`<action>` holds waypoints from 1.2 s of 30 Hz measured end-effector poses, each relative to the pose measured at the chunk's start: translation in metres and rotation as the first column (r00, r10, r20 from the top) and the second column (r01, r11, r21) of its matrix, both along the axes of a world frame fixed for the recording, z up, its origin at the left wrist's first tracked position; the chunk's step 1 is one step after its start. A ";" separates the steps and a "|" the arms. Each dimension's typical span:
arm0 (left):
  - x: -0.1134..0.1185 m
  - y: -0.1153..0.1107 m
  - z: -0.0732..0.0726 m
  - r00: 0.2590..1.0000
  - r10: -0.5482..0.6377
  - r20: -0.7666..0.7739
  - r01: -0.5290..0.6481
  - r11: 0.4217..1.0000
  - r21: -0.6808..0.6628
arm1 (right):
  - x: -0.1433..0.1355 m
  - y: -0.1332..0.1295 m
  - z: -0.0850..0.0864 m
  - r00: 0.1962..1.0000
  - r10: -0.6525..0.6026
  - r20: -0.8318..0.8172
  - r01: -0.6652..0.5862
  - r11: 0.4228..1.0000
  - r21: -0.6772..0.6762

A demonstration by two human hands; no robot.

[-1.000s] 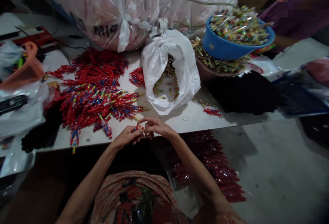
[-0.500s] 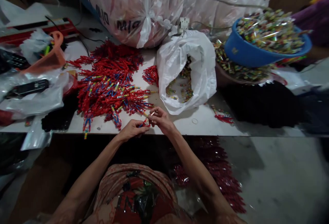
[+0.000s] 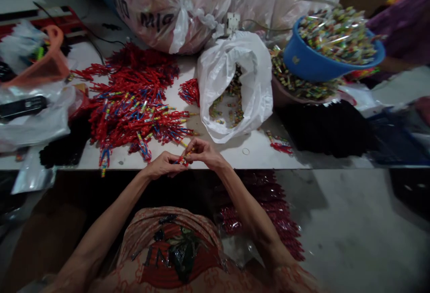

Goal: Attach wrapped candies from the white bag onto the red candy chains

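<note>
At the table's front edge my left hand [image 3: 164,165] is closed, its thumb and fingers pinching a small red-and-blue plastic piece [image 3: 182,161]. My right hand [image 3: 204,154] meets it from the right, fingertips pinched at the upper end of that piece, where a bit of yellow shows. Fingers partly cover the piece, so its exact kind is unclear. Just beyond my left hand spreads a heap of similar red pieces [image 3: 131,105] with blue parts and yellow printed ends. Behind my right hand stands an open white plastic bag [image 3: 255,91] with small yellowish printed pieces inside.
A blue basin [image 3: 322,69] heaped with small wrapped pieces rests at the back right, beside a black pile [image 3: 327,127]. Large tied plastic sacks [image 3: 168,10] fill the back. An orange basket [image 3: 55,62] stands at left. A purple-sleeved person [image 3: 399,33] is at far right.
The whole view has shifted, so the table's things appear further left and slightly higher. My right fingertips have closed in on the piece in my left hand.
</note>
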State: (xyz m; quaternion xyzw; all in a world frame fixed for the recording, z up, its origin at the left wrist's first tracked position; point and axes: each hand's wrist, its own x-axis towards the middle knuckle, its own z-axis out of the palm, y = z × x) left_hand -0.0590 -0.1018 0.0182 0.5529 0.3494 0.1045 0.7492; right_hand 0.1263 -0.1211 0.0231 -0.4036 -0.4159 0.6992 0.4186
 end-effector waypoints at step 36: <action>-0.147 0.018 -0.067 0.503 0.750 -0.429 0.109 0.437 0.893 | -0.008 0.034 -0.074 0.536 -0.389 0.749 0.118 0.913 0.390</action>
